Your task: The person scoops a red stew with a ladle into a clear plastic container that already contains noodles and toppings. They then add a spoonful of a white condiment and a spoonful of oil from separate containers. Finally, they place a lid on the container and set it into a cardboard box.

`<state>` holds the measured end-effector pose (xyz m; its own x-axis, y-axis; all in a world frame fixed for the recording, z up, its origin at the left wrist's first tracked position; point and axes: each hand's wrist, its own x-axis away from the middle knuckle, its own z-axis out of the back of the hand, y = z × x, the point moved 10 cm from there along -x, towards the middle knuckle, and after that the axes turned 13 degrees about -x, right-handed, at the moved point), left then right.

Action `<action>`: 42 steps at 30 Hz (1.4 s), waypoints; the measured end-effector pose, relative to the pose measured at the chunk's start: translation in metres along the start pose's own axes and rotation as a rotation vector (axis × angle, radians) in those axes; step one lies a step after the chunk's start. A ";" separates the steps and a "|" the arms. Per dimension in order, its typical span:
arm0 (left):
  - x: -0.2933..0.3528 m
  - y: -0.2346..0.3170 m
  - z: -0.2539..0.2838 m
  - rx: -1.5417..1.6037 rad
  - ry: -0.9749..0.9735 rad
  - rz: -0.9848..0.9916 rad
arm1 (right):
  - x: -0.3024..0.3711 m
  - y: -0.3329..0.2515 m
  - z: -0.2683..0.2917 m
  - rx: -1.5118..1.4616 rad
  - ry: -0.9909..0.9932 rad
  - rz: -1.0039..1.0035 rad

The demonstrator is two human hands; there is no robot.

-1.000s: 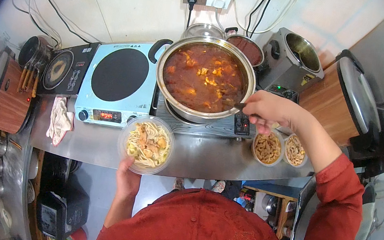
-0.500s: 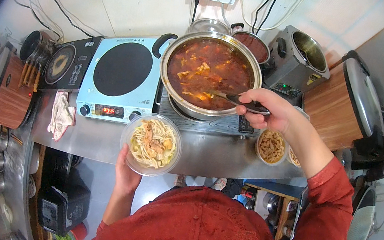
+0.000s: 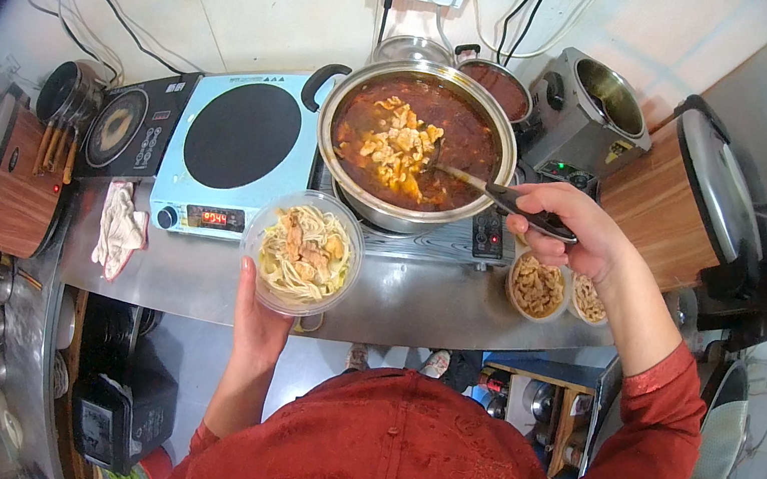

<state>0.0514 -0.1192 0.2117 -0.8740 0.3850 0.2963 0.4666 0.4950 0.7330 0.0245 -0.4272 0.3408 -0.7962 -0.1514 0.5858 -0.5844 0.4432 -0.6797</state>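
A round clear plastic bowl (image 3: 291, 308) of pale noodles (image 3: 276, 265) topped with bits of meat rests in my left hand (image 3: 259, 325), over the counter's front edge. My right hand (image 3: 576, 229) is closed around the black handle of a ladle (image 3: 465, 178). The ladle's head dips into the large steel pot (image 3: 327, 139), partly hidden by the broth. Red-brown broth (image 3: 481, 139) fills the pot, and pale cooked pieces (image 3: 399, 149) gather at the surface beside the ladle.
Left of the pot stands a light-blue induction cooker (image 3: 175, 179), with a cloth (image 3: 119, 231) near it. Tubs of pale strips (image 3: 536, 287) sit at right. Behind are a small red-filled pot (image 3: 498, 86) and a steel warmer (image 3: 564, 128); a wood-patterned cooker (image 3: 658, 204) stands farther right.
The ladle has shifted slightly right, and many more pale pieces have come up to the broth's surface. My left hand has raised the bowl a little, away from me.
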 end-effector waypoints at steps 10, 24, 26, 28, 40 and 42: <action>-0.001 -0.001 -0.002 0.009 0.012 -0.005 | 0.010 -0.006 0.016 0.022 0.057 0.105; -0.003 -0.007 0.002 -0.037 0.022 -0.003 | 0.020 -0.012 0.019 0.091 0.105 0.215; -0.003 -0.008 0.001 -0.024 0.013 0.000 | 0.020 -0.012 0.021 0.103 0.118 0.213; -0.001 -0.008 0.003 -0.008 0.022 0.002 | 0.019 -0.009 0.023 0.103 0.134 0.198; -0.002 -0.008 0.002 0.009 -0.003 0.008 | -0.022 -0.020 -0.018 1.479 0.373 0.420; -0.001 -0.007 0.003 -0.003 0.004 0.001 | -0.038 -0.023 -0.022 1.520 0.352 0.433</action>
<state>0.0493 -0.1209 0.2043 -0.8741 0.3821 0.2999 0.4671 0.4920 0.7346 0.0719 -0.4126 0.3439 -0.9853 0.0399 0.1659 -0.1150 -0.8734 -0.4732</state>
